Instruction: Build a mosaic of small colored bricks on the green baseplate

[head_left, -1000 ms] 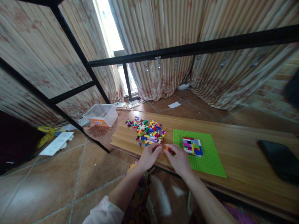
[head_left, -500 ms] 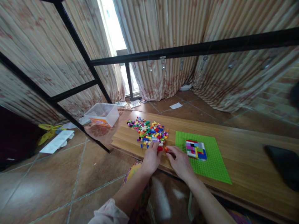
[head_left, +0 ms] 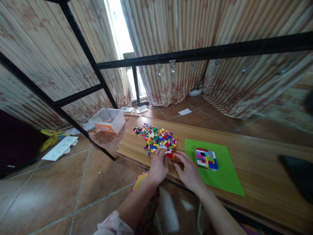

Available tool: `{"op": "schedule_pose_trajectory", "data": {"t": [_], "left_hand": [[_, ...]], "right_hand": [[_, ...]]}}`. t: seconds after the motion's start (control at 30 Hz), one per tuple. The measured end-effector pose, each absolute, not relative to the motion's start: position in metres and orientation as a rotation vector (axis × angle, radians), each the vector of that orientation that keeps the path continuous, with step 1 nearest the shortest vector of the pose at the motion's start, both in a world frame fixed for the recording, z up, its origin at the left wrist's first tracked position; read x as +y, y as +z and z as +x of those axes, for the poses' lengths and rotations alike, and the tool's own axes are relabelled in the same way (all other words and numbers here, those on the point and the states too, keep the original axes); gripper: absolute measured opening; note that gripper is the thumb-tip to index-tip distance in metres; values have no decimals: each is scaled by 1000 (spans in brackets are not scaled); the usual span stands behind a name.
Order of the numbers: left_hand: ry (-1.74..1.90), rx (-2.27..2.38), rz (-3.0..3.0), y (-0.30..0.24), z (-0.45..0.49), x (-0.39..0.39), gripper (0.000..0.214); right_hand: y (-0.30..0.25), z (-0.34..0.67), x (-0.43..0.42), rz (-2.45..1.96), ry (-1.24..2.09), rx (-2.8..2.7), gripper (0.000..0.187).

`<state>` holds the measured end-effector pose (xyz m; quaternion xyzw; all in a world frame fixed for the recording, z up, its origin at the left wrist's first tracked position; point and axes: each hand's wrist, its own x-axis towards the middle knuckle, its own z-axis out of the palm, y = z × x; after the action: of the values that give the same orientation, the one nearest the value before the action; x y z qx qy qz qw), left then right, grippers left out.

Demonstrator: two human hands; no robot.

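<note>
My left hand (head_left: pixel 158 165) is closed at the table's front edge, its fingertips gripping a red toy brick (head_left: pixel 169 155). A white piece shows just above that brick. Facing it, my right hand (head_left: pixel 187 169) has its fingertips against a small orange brick (head_left: pixel 173 156), which sits right beside the red one; whether the two are joined I cannot tell. Behind both hands spreads a loose heap of multicoloured bricks (head_left: pixel 160 138). To the right, a flat rectangle of joined bricks (head_left: pixel 206 159) sits on a green studded baseplate (head_left: pixel 227 176).
The wooden table (head_left: pixel 259 163) carries a dark flat object (head_left: pixel 297 174) at its right end. On the tiled floor to the left stand a clear plastic box (head_left: pixel 110 119) and a white panel (head_left: pixel 60 148). Black metal bars (head_left: pixel 171 58) cross before the curtains (head_left: pixel 176 29).
My right hand has moved slightly left, bringing the orange brick up against the red one. The left hand keeps its grip. The whole view has shifted a little.
</note>
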<state>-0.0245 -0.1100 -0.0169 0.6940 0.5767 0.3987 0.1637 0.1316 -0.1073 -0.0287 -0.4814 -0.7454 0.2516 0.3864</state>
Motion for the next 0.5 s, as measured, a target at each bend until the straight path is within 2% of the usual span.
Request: {"op": "schedule_pose_trajectory", "data": {"t": [0.23, 0.37, 0.5], "left_hand": [[1168, 1847, 2031, -4, -41, -87, 31], [890, 2019, 2248, 15, -55, -48, 35], [543, 1994, 2447, 24, -57, -20, 41]], "right_hand": [[-31, 135, -106, -1248, 571, -1906, 35], [-31, 136, -105, -1259, 549, -1917, 33], [-29, 137, -105, -1262, 540, -1919, 30]]}}
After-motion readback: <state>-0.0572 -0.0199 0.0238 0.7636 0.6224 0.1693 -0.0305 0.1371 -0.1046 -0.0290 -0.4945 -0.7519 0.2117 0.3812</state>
